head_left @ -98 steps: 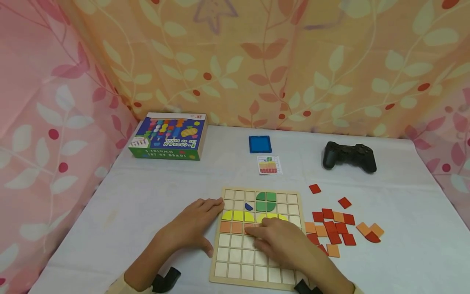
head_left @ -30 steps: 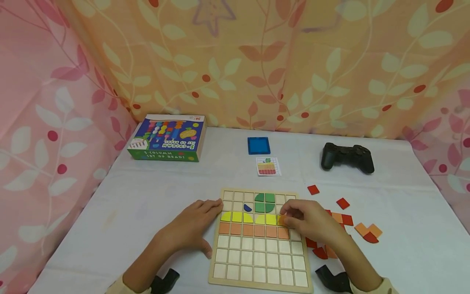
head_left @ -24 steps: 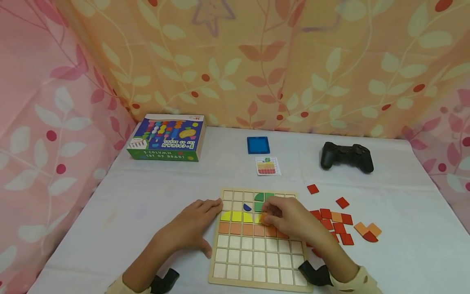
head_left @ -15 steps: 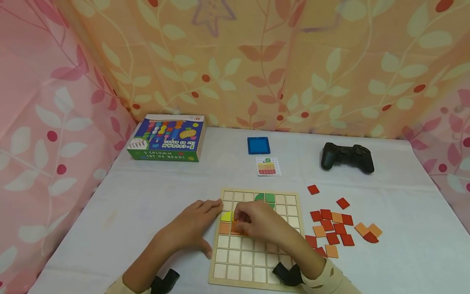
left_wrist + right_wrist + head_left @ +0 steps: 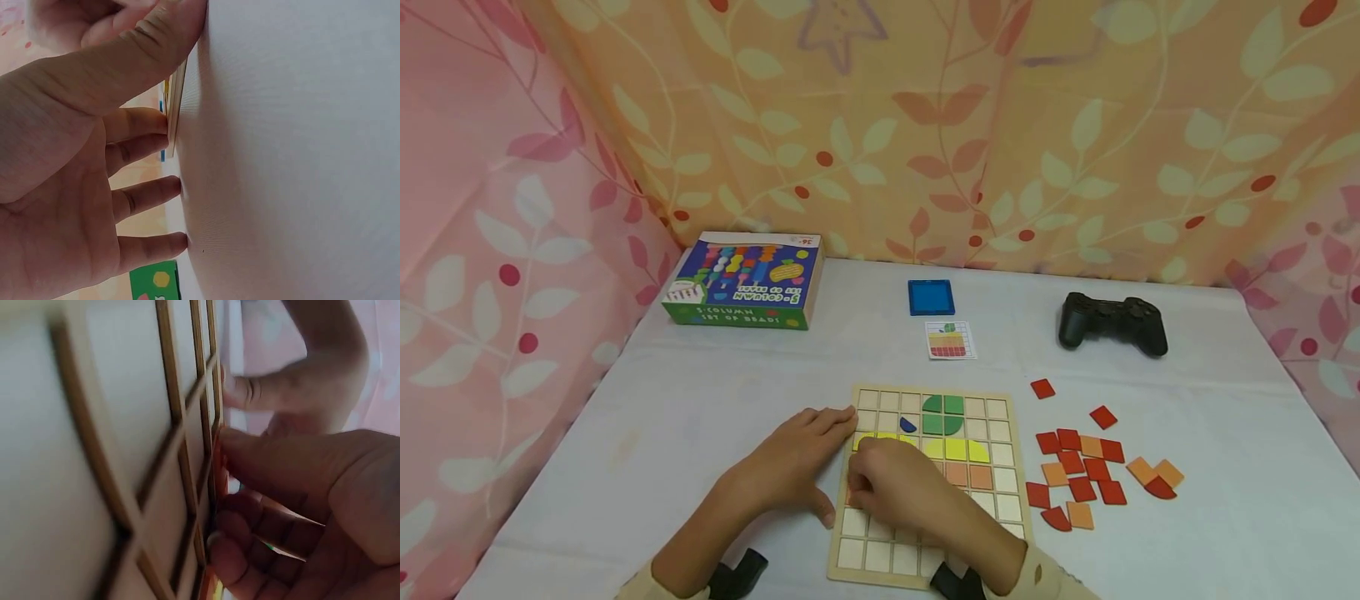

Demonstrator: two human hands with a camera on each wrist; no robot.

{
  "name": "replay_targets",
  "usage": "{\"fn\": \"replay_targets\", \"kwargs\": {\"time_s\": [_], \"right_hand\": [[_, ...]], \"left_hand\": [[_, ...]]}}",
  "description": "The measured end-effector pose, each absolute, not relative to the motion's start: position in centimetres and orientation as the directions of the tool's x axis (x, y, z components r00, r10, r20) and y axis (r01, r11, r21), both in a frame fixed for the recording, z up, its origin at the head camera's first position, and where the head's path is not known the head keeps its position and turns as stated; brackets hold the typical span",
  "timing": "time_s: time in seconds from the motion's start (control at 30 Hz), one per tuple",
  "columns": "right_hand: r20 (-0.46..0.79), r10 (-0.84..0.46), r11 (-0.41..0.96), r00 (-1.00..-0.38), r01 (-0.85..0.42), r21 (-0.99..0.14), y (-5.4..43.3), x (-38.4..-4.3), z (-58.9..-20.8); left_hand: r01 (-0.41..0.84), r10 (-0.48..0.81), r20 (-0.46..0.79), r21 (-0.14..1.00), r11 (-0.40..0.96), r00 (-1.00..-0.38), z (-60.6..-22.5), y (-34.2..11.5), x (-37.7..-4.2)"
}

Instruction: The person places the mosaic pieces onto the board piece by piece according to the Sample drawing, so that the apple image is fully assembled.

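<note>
A wooden grid board lies on the table with coloured tiles set in its cells. Green tiles are at its top, above yellow tiles and a row of orange square tiles. A small blue tile sits left of the green ones. My left hand rests at the board's left edge, fingers spread and fairly straight, thumb apart. My right hand pinches an orange square tile low over the left side, just below the orange row; the fingers hide most of this tile.
Loose red and orange tiles lie scattered right of the board. Behind it are a small pattern card and a blue tray. A black game controller stands back right, a bead-set box back left.
An orange tile has left the loose pile. My right hand has carried it leftward across the board and down to below the orange row's left end. The left hand stays put.
</note>
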State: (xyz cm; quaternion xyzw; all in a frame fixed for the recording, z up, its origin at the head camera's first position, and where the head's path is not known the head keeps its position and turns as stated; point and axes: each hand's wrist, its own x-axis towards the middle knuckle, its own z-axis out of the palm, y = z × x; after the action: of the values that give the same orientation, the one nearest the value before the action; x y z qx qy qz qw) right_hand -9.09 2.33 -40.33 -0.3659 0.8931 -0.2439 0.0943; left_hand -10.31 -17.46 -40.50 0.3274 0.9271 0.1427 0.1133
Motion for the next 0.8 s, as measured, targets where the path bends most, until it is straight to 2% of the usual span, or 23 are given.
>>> {"fn": "replay_targets", "kwargs": {"time_s": [0.17, 0.27, 0.53, 0.67, 0.8], "right_hand": [[0.073, -0.777, 0.560, -0.625, -0.740, -0.374, 2.9, -7.5, -40.4], [0.091, -0.804, 0.530, -0.588, -0.777, -0.339, 3.6, -6.6, -40.3], [0.173, -0.813, 0.503, -0.556, -0.820, -0.272, 4.5, -5.4, -40.8], [0.173, -0.832, 0.511, -0.526, -0.850, -0.127, 4.4, -5.0, -41.4], [0.085, -0.861, 0.506, -0.501, -0.861, 0.049, 4.6, -3.7, -41.9]], "left_hand": [[0.556, 0.624, -0.141, 0.335, 0.761, -0.769, -40.6, -17.3, -10.3], [0.557, 0.624, -0.142, 0.334, 0.761, -0.768, -40.6, -17.2, -10.3], [0.553, 0.621, -0.142, 0.336, 0.762, -0.771, -40.3, -17.3, -10.2], [0.542, 0.615, -0.144, 0.349, 0.765, -0.775, -40.2, -17.2, -10.2], [0.552, 0.621, -0.131, 0.346, 0.759, -0.773, -40.3, -17.2, -10.3]]}}
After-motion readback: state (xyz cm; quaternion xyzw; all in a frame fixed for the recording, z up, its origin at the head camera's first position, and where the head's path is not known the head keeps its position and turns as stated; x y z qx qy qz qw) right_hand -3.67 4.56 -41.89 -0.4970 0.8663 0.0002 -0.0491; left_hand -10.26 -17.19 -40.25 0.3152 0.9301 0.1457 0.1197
